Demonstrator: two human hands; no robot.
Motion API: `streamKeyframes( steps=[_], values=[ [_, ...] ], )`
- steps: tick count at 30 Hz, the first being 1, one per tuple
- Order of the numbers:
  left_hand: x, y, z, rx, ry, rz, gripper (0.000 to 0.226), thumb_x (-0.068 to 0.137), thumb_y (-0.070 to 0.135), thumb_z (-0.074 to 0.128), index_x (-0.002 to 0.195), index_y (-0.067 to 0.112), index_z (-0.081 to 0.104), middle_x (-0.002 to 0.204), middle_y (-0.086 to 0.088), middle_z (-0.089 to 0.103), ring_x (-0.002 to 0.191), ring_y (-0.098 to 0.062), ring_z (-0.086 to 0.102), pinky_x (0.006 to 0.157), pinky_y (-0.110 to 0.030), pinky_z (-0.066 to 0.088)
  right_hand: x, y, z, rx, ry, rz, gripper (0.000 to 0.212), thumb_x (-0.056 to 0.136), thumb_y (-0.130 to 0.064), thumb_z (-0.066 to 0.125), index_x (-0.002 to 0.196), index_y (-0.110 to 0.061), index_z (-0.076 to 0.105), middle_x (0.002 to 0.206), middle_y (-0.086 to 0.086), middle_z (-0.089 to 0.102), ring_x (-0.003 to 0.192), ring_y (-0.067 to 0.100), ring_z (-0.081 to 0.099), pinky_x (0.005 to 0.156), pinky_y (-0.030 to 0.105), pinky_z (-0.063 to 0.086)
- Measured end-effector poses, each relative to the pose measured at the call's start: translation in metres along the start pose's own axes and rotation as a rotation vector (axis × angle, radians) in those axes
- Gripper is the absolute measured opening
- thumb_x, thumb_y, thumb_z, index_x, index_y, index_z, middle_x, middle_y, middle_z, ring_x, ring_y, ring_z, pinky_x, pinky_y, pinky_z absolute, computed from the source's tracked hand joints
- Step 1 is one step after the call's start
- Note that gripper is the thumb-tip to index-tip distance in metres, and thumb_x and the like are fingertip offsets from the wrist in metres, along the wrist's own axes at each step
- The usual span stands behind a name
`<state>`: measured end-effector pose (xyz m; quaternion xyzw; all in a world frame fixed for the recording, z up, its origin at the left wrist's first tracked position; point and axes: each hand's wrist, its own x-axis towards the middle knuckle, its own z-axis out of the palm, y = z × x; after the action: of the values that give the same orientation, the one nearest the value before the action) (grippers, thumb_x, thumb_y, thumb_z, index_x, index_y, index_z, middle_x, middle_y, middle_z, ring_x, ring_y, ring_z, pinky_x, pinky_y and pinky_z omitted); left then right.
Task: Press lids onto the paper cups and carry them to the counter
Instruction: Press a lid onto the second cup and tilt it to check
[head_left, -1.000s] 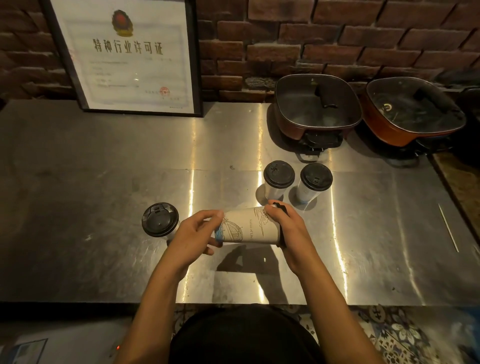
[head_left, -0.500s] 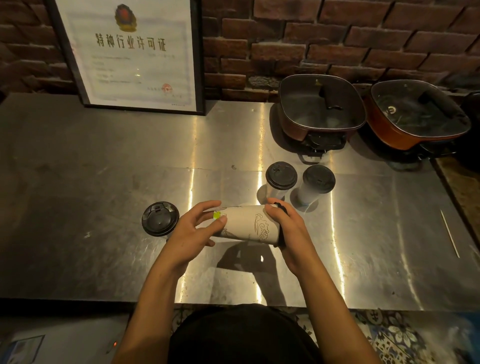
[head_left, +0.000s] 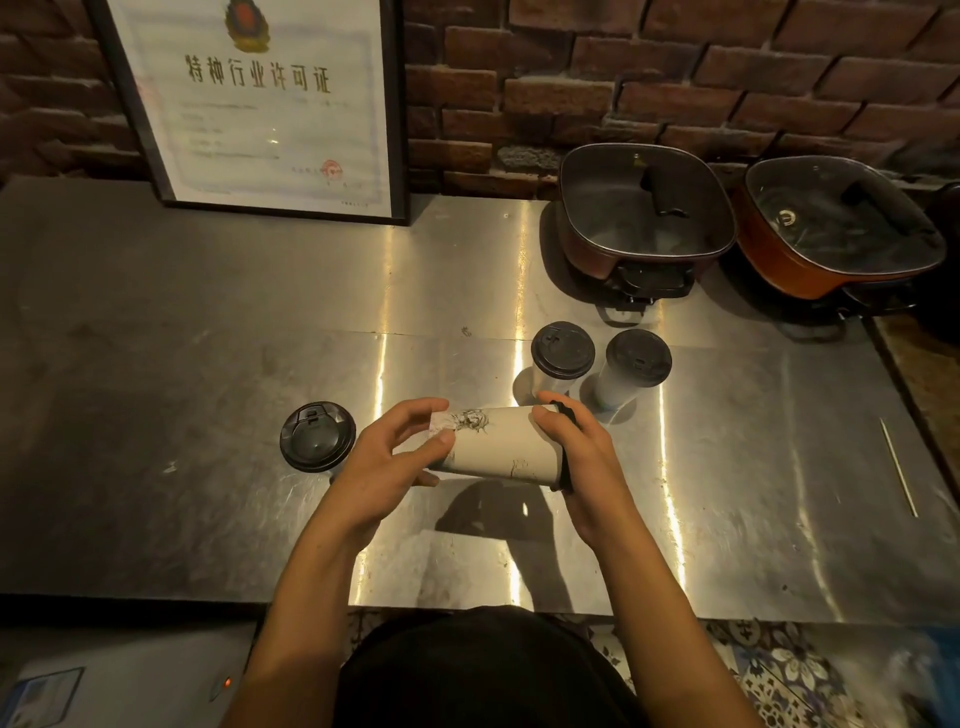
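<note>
In the head view, a paper cup (head_left: 498, 441) is held on its side above the steel counter (head_left: 208, 415), low in the middle of the frame. Its base end is gripped by the left hand (head_left: 387, 467), thumb and fingers curled round it. Its other end is gripped by the right hand (head_left: 582, 457), fingers curled over the black lid (head_left: 567, 480). Three more lidded cups are seen upright on the counter: the left cup (head_left: 318, 436) just beside the left hand, the middle cup (head_left: 562, 351) and the right cup (head_left: 638, 357) side by side just above the right hand. Two pots (head_left: 644, 208) are set at the upper right, a framed certificate (head_left: 270, 104) at the upper left.
</note>
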<state>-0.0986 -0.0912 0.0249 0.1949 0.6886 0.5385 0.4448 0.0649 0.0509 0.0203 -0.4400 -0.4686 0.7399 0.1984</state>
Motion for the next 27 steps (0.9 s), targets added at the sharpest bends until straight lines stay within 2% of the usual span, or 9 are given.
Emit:
streamKeyframes(
  steps=[2, 5, 10, 15, 18, 22, 27],
  values=[
    [0.0005, 0.0003, 0.0008, -0.004, 0.010, 0.003, 0.030, 0.096, 0.022, 0.069, 0.125, 0.031, 0.067, 0.125, 0.004, 0.069, 0.112, -0.020, 0.068, 0.074, -0.027, 0.060, 0.0003, -0.0018, -0.0001, 0.013, 0.013, 0.003, 0.050, 0.077, -0.043, 0.068, 0.125, -0.026, 0.066, 0.126, 0.012, 0.064, 0.101, 0.024, 0.065, 0.052, 0.019, 0.051],
    [0.0026, 0.0042, 0.0039, -0.010, 0.048, -0.044, 0.030, 0.095, 0.033, 0.067, 0.125, 0.030, 0.065, 0.121, -0.002, 0.071, 0.095, -0.024, 0.076, 0.065, -0.024, 0.058, 0.0004, -0.0029, 0.0012, 0.002, 0.028, -0.011, 0.049, 0.077, -0.044, 0.068, 0.123, -0.026, 0.067, 0.124, 0.012, 0.065, 0.104, 0.026, 0.065, 0.052, 0.019, 0.051],
    [0.0029, 0.0005, 0.0016, 0.011, 0.005, 0.042, 0.034, 0.095, 0.022, 0.070, 0.127, 0.032, 0.066, 0.129, 0.003, 0.069, 0.108, -0.025, 0.072, 0.081, -0.035, 0.063, -0.0014, -0.0070, 0.0020, 0.019, 0.053, -0.008, 0.052, 0.076, -0.043, 0.068, 0.124, -0.023, 0.067, 0.121, 0.010, 0.067, 0.099, 0.022, 0.065, 0.049, 0.017, 0.048],
    [0.0045, 0.0024, 0.0038, 0.037, 0.038, -0.007, 0.033, 0.095, 0.031, 0.068, 0.127, 0.030, 0.065, 0.127, -0.004, 0.068, 0.110, -0.024, 0.070, 0.078, -0.035, 0.064, -0.0026, -0.0078, 0.0029, 0.021, 0.051, 0.003, 0.031, 0.096, -0.027, 0.065, 0.126, -0.020, 0.064, 0.121, 0.010, 0.067, 0.099, 0.021, 0.066, 0.050, 0.017, 0.050],
    [0.0039, 0.0008, 0.0014, 0.007, -0.007, 0.011, 0.032, 0.094, 0.025, 0.071, 0.125, 0.032, 0.067, 0.129, -0.002, 0.067, 0.111, -0.027, 0.071, 0.085, -0.040, 0.064, -0.0031, -0.0093, 0.0023, 0.038, 0.055, 0.011, 0.031, 0.096, -0.024, 0.064, 0.126, -0.020, 0.065, 0.120, 0.011, 0.069, 0.099, 0.021, 0.068, 0.050, 0.017, 0.050],
    [0.0030, 0.0042, 0.0014, 0.035, 0.002, -0.055, 0.029, 0.095, 0.033, 0.068, 0.124, 0.034, 0.065, 0.124, -0.004, 0.070, 0.102, -0.026, 0.074, 0.076, -0.034, 0.064, -0.0042, -0.0103, 0.0029, 0.044, 0.064, 0.007, 0.033, 0.096, -0.022, 0.064, 0.129, -0.016, 0.063, 0.120, 0.012, 0.068, 0.098, 0.021, 0.068, 0.049, 0.016, 0.049],
    [0.0004, 0.0022, 0.0010, 0.024, -0.016, 0.001, 0.032, 0.095, 0.022, 0.070, 0.125, 0.032, 0.066, 0.126, 0.003, 0.069, 0.102, -0.026, 0.074, 0.078, -0.033, 0.064, -0.0043, -0.0107, 0.0015, 0.058, 0.073, 0.009, 0.031, 0.096, -0.019, 0.063, 0.127, -0.013, 0.065, 0.113, 0.016, 0.071, 0.086, 0.020, 0.069, 0.045, 0.015, 0.046]
  ],
)
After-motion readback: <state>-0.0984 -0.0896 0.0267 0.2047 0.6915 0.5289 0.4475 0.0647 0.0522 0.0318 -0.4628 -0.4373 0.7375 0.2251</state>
